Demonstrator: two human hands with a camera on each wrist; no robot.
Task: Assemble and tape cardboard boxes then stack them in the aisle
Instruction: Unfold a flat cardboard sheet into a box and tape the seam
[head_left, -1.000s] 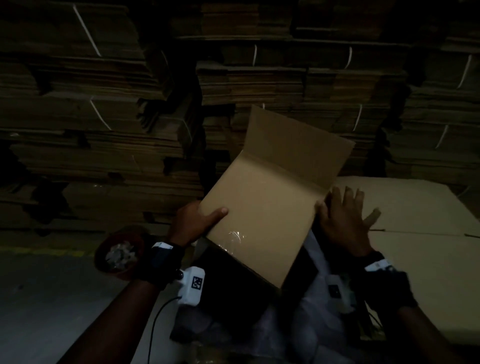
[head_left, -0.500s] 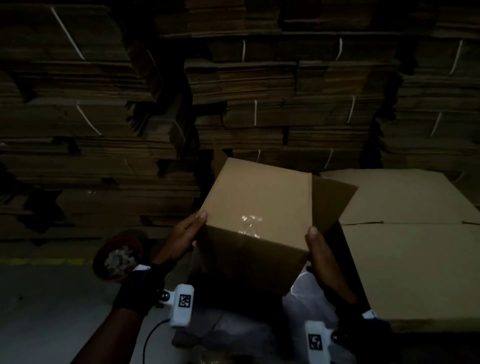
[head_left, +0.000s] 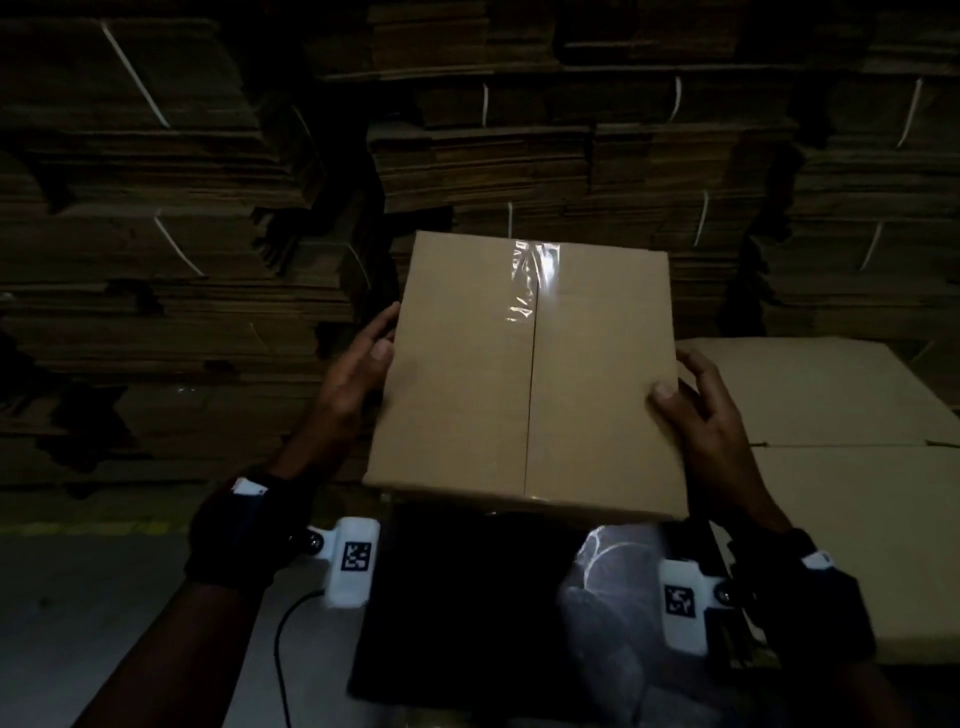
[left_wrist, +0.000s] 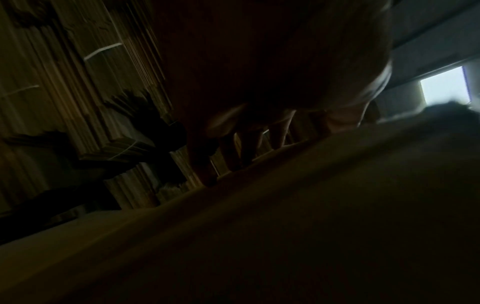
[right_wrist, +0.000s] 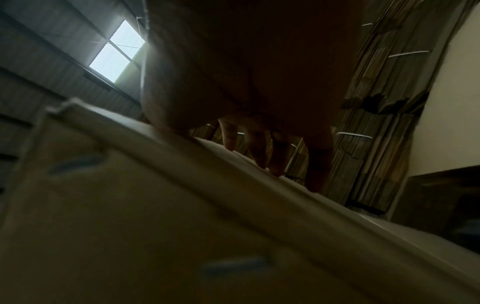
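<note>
Box (head_left: 524, 374) between both hands, cardboard stacks (head_left: 208, 208) behind, flat sheets (head_left: 831, 415) right.

The right hand (right_wrist: 249, 72) is pressing its thumb and straight fingers (right_wrist: 276, 156) against a blurred box (right_wrist: 161, 216). Strapped cardboard stacks (right_wrist: 376, 115) are standing behind, and a skylight (right_wrist: 116, 51) is glowing upper left.
</note>
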